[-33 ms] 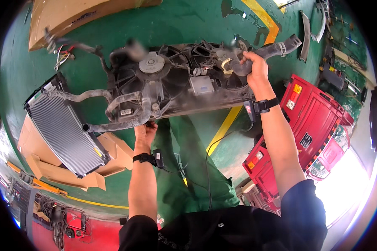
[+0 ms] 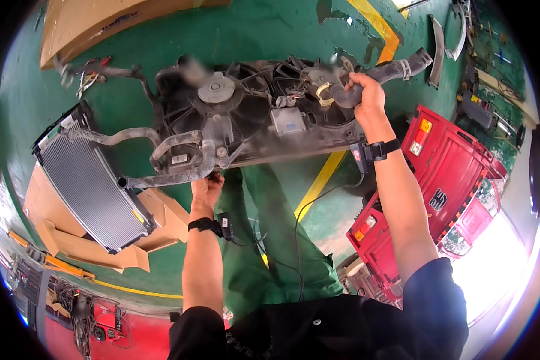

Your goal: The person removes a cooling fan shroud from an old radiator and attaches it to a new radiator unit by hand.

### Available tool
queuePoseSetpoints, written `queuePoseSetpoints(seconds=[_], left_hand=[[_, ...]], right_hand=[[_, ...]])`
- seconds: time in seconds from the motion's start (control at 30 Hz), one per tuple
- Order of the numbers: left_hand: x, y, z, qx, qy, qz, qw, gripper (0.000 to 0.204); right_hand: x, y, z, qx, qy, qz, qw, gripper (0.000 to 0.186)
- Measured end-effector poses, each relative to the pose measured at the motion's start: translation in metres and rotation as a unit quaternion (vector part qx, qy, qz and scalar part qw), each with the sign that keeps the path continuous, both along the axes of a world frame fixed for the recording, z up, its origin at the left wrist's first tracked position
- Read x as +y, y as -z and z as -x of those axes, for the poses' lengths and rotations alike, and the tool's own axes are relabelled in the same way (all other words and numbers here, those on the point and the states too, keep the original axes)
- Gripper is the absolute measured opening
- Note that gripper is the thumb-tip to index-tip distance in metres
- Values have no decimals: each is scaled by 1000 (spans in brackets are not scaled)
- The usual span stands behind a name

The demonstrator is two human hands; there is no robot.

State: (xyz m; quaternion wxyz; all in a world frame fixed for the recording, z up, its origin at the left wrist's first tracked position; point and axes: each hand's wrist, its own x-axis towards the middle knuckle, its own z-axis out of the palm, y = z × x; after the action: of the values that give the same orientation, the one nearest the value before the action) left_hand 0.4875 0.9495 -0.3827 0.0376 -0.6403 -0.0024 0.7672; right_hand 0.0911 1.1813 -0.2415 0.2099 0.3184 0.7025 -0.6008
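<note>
My hands hold a dark, dusty radiator fan assembly [image 2: 255, 144] in front of me, with two fans, a grey module [image 2: 288, 120] and several grey hoses [image 2: 183, 180]. My left hand [image 2: 207, 189] is closed on the assembly's lower edge at the left, fingertips partly hidden under it. My right hand [image 2: 371, 99] is closed round the assembly at the upper right, by a curved black hose [image 2: 390, 71]. Both wrists wear black straps with small cabled devices. A finned silver radiator [image 2: 96, 186] lies on cardboard [image 2: 162, 219] to the left.
A green floor [image 2: 282, 30] with yellow lines surrounds me. A cardboard box [image 2: 90, 30] lies at the top left. A red vehicle [image 2: 438, 168] stands at the right, trim strips [image 2: 437, 48] and tools lie beyond. Red equipment [image 2: 105, 321] and cables sit at the lower left.
The fan assembly and both my hands have shifted very slightly, the left side a little leftward and upward. The grip looks the same.
</note>
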Motion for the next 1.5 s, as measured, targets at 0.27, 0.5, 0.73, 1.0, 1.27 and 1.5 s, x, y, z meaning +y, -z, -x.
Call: queuePoseSetpoints(seconds=[0.27, 0.5, 0.73, 1.0, 1.27, 1.5], left_hand=[[38, 50, -82, -7, -34, -16, 999, 10], [135, 42, -199, -97, -113, -45, 988, 12], [120, -43, -206, -61, -1, 1, 998, 30], [126, -112, -186, -66, 35, 39, 996, 24], [130, -145, -208, -7, 25, 86, 996, 30], [113, -237, -202, -29, 60, 174, 982, 19]], right_hand=[[38, -10, -21, 32, 79, 48, 995, 9], [89, -8, -42, -27, 68, 9, 997, 7], [109, 19, -81, -7, -8, 31, 999, 6], [97, 23, -141, 26, 32, 19, 999, 11], [52, 39, -191, 9, 21, -35, 999, 19], [107, 65, -124, -87, 127, 79, 985, 19]])
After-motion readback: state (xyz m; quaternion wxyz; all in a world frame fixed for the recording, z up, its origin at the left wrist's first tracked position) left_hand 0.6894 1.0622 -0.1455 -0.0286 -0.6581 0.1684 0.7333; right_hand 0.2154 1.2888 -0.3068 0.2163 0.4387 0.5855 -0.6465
